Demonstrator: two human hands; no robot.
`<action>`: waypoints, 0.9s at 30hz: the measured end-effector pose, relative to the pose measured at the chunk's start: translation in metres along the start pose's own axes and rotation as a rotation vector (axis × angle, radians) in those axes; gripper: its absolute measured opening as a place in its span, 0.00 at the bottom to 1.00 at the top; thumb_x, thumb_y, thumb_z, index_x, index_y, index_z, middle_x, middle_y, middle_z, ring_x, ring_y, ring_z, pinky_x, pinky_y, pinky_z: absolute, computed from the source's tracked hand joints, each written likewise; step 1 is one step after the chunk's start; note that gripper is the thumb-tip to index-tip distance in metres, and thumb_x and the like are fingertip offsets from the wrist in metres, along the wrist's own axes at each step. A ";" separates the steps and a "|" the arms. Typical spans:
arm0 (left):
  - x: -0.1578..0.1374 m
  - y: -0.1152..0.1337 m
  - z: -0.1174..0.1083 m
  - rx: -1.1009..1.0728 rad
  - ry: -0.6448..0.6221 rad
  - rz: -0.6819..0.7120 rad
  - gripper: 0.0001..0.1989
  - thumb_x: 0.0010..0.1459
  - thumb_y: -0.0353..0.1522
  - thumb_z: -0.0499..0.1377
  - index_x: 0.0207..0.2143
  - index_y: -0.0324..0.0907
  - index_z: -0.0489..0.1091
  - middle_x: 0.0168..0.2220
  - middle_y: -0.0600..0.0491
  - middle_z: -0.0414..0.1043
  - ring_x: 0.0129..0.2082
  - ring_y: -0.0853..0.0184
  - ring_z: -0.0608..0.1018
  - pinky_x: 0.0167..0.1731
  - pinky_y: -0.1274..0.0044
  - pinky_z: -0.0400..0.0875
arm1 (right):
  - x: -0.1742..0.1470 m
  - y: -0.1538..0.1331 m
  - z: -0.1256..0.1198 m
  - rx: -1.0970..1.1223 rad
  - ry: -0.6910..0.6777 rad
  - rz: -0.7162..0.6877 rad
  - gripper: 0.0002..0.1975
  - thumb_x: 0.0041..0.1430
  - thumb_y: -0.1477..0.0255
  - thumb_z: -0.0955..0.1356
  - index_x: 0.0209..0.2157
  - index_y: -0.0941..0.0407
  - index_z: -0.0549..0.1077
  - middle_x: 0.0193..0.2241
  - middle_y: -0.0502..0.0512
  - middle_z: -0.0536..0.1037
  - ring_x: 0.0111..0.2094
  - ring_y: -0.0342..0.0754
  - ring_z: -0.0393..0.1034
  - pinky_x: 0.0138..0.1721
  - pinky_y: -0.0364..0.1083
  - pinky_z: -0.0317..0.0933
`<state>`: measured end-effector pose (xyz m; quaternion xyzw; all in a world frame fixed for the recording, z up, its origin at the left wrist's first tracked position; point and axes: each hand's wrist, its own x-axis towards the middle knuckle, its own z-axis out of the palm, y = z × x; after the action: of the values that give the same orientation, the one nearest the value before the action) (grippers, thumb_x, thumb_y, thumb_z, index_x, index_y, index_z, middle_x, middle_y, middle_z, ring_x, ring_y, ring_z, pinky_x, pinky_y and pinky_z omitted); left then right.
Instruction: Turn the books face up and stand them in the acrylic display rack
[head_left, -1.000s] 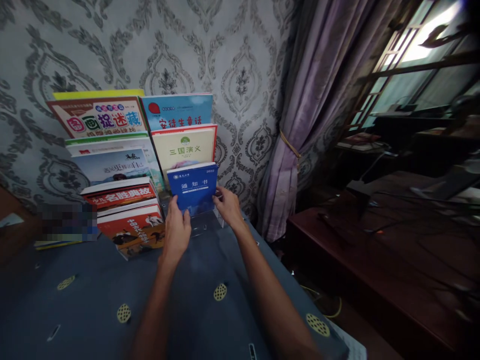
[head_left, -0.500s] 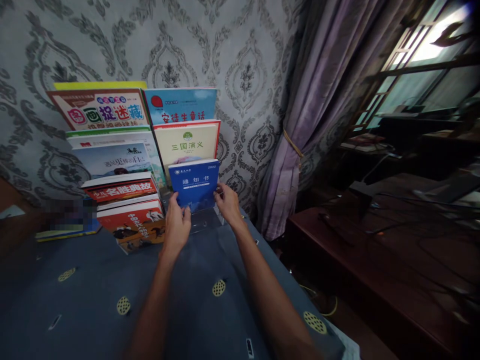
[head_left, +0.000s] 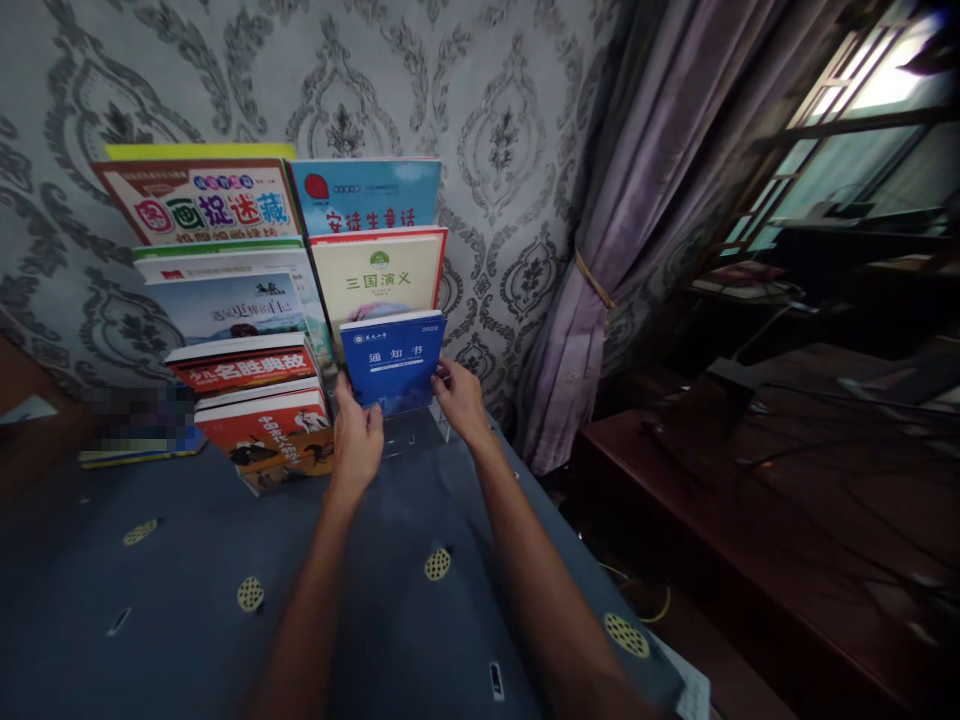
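A blue booklet (head_left: 394, 355) with white lettering and "2022" stands in the lower right section of a clear tiered rack (head_left: 401, 440). My left hand (head_left: 356, 435) grips its lower left edge, thumb near the front cover. On the right edge, my right hand (head_left: 459, 395) pinches it between thumb and fingers. Behind it rises a cream book with a red border (head_left: 382, 265), and behind that a light-blue book (head_left: 367, 190). Left of my left hand stands an orange-red book (head_left: 274, 435), with a red book (head_left: 247, 368) just behind it.
A book with a mountain cover (head_left: 232, 305) and a brown-bordered book (head_left: 202, 205) fill the rack's upper left. More books (head_left: 142, 455) lie flat farther left. The dark blue patterned cloth (head_left: 375, 610) lies beneath. Right are a tied purple curtain (head_left: 570, 330) and a dark red table (head_left: 652, 490) with cables.
The camera view has shifted slightly, with the rack appearing a little higher. The blue booklet sits slightly lower against the cream book. Both hands stay at its sides.
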<state>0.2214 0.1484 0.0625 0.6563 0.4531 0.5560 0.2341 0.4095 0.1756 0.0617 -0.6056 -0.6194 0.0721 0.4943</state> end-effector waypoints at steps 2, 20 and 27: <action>0.001 -0.005 0.001 0.011 -0.004 0.007 0.36 0.62 0.28 0.54 0.70 0.40 0.45 0.68 0.37 0.57 0.68 0.54 0.64 0.62 0.60 0.67 | 0.000 0.000 0.001 -0.004 0.008 -0.004 0.20 0.59 0.75 0.64 0.53 0.56 0.75 0.40 0.58 0.81 0.40 0.53 0.76 0.46 0.51 0.69; 0.002 -0.015 -0.003 0.106 -0.027 0.081 0.38 0.59 0.28 0.58 0.70 0.38 0.47 0.69 0.35 0.54 0.69 0.50 0.60 0.67 0.55 0.57 | -0.001 -0.008 -0.003 -0.006 -0.028 0.038 0.19 0.60 0.75 0.63 0.51 0.58 0.74 0.39 0.59 0.80 0.41 0.55 0.76 0.46 0.53 0.69; 0.002 -0.017 -0.002 0.096 -0.029 0.093 0.38 0.60 0.29 0.58 0.70 0.40 0.48 0.69 0.36 0.55 0.69 0.49 0.60 0.66 0.56 0.60 | -0.003 -0.006 0.003 0.032 0.042 -0.032 0.19 0.59 0.73 0.64 0.53 0.57 0.71 0.46 0.62 0.78 0.41 0.54 0.74 0.50 0.55 0.67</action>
<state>0.2138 0.1579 0.0504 0.6951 0.4449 0.5342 0.1829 0.4024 0.1734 0.0628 -0.5891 -0.6173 0.0614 0.5178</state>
